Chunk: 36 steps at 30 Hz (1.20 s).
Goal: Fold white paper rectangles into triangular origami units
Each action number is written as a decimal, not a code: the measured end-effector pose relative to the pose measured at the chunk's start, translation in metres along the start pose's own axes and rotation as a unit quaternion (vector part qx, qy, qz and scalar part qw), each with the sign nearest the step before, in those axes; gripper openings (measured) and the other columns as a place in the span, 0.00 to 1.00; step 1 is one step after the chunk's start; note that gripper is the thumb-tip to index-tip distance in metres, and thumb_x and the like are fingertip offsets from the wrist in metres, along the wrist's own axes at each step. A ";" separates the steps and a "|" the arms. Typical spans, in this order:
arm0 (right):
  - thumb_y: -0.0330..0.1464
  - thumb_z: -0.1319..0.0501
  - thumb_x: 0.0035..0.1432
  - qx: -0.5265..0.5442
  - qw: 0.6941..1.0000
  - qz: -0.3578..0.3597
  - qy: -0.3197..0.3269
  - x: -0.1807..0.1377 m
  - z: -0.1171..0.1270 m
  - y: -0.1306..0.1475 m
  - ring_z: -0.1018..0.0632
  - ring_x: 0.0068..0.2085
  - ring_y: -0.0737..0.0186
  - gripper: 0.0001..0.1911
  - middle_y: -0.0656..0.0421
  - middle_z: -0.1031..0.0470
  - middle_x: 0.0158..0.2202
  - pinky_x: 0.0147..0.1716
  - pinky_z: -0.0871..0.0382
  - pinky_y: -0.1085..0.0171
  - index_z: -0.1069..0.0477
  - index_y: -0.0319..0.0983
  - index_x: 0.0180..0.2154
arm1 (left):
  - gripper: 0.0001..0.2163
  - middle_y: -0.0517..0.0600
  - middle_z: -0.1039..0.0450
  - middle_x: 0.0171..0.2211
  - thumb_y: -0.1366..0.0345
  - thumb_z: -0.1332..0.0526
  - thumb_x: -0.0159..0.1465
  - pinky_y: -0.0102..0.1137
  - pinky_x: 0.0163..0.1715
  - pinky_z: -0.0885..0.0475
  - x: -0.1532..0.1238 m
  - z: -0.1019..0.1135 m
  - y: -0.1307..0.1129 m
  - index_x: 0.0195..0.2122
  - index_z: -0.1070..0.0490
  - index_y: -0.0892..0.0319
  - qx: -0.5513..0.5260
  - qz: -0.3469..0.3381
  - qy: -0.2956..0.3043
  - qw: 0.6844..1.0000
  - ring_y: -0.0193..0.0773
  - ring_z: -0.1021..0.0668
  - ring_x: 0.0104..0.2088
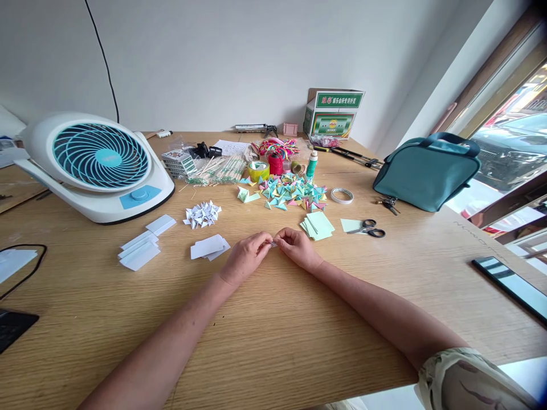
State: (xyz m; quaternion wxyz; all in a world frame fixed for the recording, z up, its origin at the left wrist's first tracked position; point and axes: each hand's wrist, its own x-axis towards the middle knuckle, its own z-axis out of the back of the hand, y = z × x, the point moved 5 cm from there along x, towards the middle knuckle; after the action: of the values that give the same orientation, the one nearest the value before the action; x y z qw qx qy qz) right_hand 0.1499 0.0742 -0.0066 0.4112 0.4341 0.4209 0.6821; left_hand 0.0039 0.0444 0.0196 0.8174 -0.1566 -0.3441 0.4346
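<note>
My left hand (250, 253) and my right hand (298, 247) meet over the middle of the table, both closed in a pinch. Between their fingertips shows a small piece of white paper (274, 244), mostly hidden by the fingers. Left of my left hand lie a few white paper slips (208, 247), with more white slips (141, 250) farther left. A heap of folded white paper pieces (202, 214) sits behind them. Beyond my right hand is a stack of pale green paper (318, 225), and a pile of folded coloured paper pieces (294, 192) spreads behind it.
A white and blue fan (102, 162) stands at the left. Scissors (368, 228), a tape roll (342, 196), keys (388, 204) and a teal bag (427, 171) are on the right, with a phone (510, 287) near the edge. A cardboard box (333, 117) stands at the back.
</note>
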 end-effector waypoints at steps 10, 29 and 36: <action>0.31 0.43 0.56 -0.056 0.997 0.048 -0.019 -0.003 -0.002 0.007 0.30 0.28 0.66 0.06 0.60 0.29 0.26 0.28 0.37 0.67 0.30 0.37 0.28 | 0.04 0.47 0.26 0.30 0.71 0.43 0.61 0.28 0.34 0.32 0.002 0.004 -0.003 0.30 0.31 0.57 0.004 0.029 -0.056 0.998 0.35 0.25 0.31; 0.29 0.41 0.53 -0.113 0.989 0.063 -0.074 -0.005 0.001 0.013 0.32 0.27 0.65 0.06 0.60 0.30 0.25 0.27 0.39 0.66 0.32 0.39 0.25 | 0.04 0.47 0.21 0.33 0.69 0.40 0.59 0.29 0.33 0.30 -0.004 -0.001 0.000 0.35 0.30 0.55 -0.031 0.127 -0.077 0.988 0.39 0.19 0.36; 0.29 0.41 0.53 -0.107 0.990 0.057 -0.073 -0.004 0.001 0.013 0.31 0.27 0.66 0.06 0.61 0.29 0.25 0.28 0.39 0.66 0.32 0.39 0.24 | 0.03 0.47 0.22 0.32 0.68 0.42 0.61 0.28 0.34 0.30 -0.006 -0.003 -0.003 0.35 0.29 0.54 -0.006 0.094 -0.066 0.993 0.37 0.20 0.33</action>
State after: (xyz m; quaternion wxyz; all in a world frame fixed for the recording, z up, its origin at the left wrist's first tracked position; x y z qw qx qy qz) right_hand 0.1493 0.0666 0.0049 0.4449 0.4595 0.2890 0.7123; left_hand 0.0052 0.0380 0.0163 0.7478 -0.1640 -0.3833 0.5168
